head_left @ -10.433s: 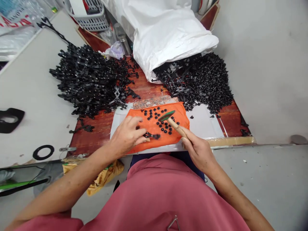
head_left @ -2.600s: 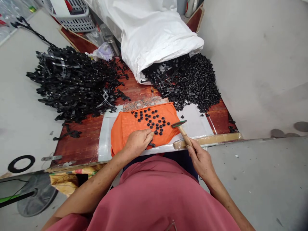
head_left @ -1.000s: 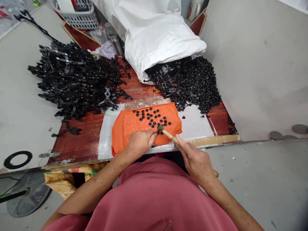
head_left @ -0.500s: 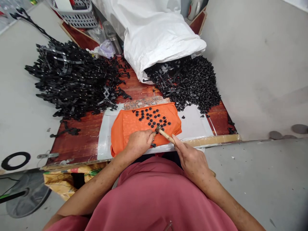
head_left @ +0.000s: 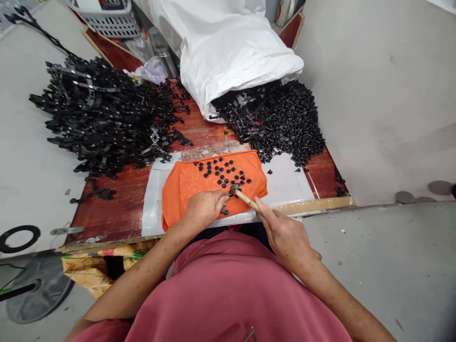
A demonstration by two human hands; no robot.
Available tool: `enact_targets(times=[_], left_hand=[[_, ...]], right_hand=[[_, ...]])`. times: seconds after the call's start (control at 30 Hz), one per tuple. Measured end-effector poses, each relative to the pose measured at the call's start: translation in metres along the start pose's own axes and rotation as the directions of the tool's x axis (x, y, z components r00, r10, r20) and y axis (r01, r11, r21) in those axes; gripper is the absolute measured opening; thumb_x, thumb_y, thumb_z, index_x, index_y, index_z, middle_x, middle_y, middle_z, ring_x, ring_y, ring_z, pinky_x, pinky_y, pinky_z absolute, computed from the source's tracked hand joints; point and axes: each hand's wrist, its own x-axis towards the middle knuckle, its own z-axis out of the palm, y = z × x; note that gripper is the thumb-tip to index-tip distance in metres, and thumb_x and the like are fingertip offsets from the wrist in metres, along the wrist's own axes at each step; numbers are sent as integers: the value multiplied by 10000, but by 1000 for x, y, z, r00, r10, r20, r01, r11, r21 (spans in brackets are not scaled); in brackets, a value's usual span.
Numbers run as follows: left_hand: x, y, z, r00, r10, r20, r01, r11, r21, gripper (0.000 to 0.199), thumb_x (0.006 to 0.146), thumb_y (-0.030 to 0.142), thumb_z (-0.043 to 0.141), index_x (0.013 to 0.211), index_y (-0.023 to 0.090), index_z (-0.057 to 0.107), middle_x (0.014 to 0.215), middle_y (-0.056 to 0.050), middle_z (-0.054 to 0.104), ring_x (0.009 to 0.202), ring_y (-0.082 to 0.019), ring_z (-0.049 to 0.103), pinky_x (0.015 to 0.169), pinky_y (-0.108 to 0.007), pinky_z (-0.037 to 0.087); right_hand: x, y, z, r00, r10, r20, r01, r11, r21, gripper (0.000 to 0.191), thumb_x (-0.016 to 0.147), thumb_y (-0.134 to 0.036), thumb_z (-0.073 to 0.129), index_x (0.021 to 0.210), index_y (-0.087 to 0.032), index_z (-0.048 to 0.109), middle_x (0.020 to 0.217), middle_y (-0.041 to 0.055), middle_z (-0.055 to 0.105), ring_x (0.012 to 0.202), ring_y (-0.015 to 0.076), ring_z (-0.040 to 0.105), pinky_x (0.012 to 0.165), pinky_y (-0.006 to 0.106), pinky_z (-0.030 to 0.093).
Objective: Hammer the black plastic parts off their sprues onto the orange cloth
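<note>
My right hand is closed round the wooden handle of a small hammer. The hammer's head rests at the fingertips of my left hand, over an orange cloth. My left fingers pinch a small black linked part, whose lower end hangs out beside them. Several round black pieces lie scattered on the cloth just beyond both hands. The exact contact under the hammer head is too small to tell.
A big heap of black linked strips stands at the left. From a white sack black pieces spill at the right. Behind are a steel flask and a grey basket. A wooden edge strip borders the front.
The whole view has shifted slightly, so the table appears a little further left and up. The hammer head stays by my left fingertips, and the black part below them shows more.
</note>
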Motion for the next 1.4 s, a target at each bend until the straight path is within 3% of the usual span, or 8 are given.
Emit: enact_targets(times=[0.23,0.4,0.57,0.67,0.9,1.0,1.2,1.4], left_hand=[[-17,-5,-16,981,194,-24,-187,897,-401,101,927,273,542,1012,221,558,720,43,590,662,-146,545,629,-261,360],[-27,3,-18,943,332,31,-250,764,-595,177,890,251,608,1056,222,551,725,71,561,634,-106,504,619,-235,382],[-24,3,-3,953,-65,-297,-160,724,-671,363,777,326,753,1078,211,584,1045,-31,659,887,-163,625,819,-304,514],[-26,7,5,946,-197,-256,-88,605,-791,386,822,397,717,1119,200,567,1046,-52,678,926,-179,654,862,-332,537],[-30,37,21,973,-134,-186,-151,238,-960,479,976,371,525,1408,230,370,976,-22,695,874,-153,677,805,-295,542],[-26,31,21,975,-110,-195,-147,341,-929,382,983,393,503,1309,209,430,839,9,657,716,-138,634,665,-259,498],[-21,2,-7,962,11,-274,-155,846,-511,237,1006,391,443,1098,210,566,844,-14,681,808,-179,641,770,-303,472],[-11,3,-10,958,218,-186,-270,904,-331,260,1008,313,346,1098,212,568,895,-46,688,868,-215,641,857,-352,477]], right_hand=[[23,-1,-11,979,7,-205,104,844,527,422,1031,-278,512,1445,-232,582,1255,86,723,1097,229,688,956,340,517],[46,-14,4,999,-18,38,-23,528,849,210,919,-333,654,1082,-211,705,954,7,715,827,176,651,744,278,527],[39,-22,15,975,170,142,-191,322,927,167,844,-345,723,851,-229,604,618,-79,517,525,113,477,507,228,421],[31,-26,19,959,280,49,-141,316,938,186,822,-354,753,853,-232,617,634,-65,546,539,121,485,515,238,435],[23,-37,34,976,215,-23,-72,426,902,144,812,-330,781,829,-223,686,756,-14,681,673,165,613,658,287,511],[21,-38,33,989,146,4,-65,414,908,144,793,-322,805,863,-224,727,814,-6,724,744,191,662,719,304,536],[8,-9,22,966,250,-68,-59,469,881,159,921,-357,671,957,-218,739,972,45,759,886,219,694,818,330,550],[-17,25,30,940,331,-82,-152,623,767,357,945,-375,638,1256,-221,722,1053,54,783,902,231,714,827,348,568]])
